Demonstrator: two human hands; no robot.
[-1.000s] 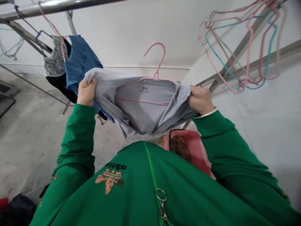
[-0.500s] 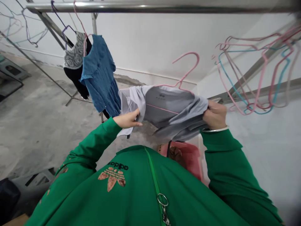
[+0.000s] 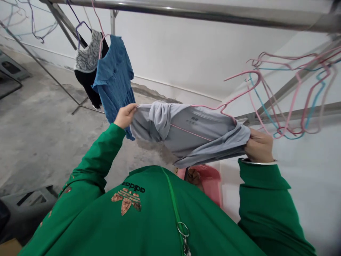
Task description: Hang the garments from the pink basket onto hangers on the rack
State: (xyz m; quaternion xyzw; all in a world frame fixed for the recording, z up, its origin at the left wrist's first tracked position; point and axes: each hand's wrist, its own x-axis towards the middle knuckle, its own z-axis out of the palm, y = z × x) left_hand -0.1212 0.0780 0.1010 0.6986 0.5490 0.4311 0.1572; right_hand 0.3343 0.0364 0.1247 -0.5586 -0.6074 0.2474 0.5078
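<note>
A light grey shirt [image 3: 191,137] stretches between my two hands, with a pink hanger [image 3: 226,103] inside its neck opening. The hanger's hook sticks up free to the right, below the rail. My left hand [image 3: 125,115] is closed on the shirt's left end, pinching the fabric. My right hand [image 3: 259,145] is wrapped round the other shoulder, its fingers partly hidden by the cloth. Some fabric is bunched near the left side of the collar.
A metal rail [image 3: 170,10] crosses above. From it hang a blue dress [image 3: 113,78] and a black garment with a lace top [image 3: 89,64]. Pink and blue hangers [image 3: 290,96] cluster at right. Below the shirt stands a pink basket [image 3: 213,183] holding brown cloth.
My left hand has moved outward to the left and now pinches the shirt's end, pulling it taut. My right hand, with the shirt and hanger, has shifted right and slightly down.
</note>
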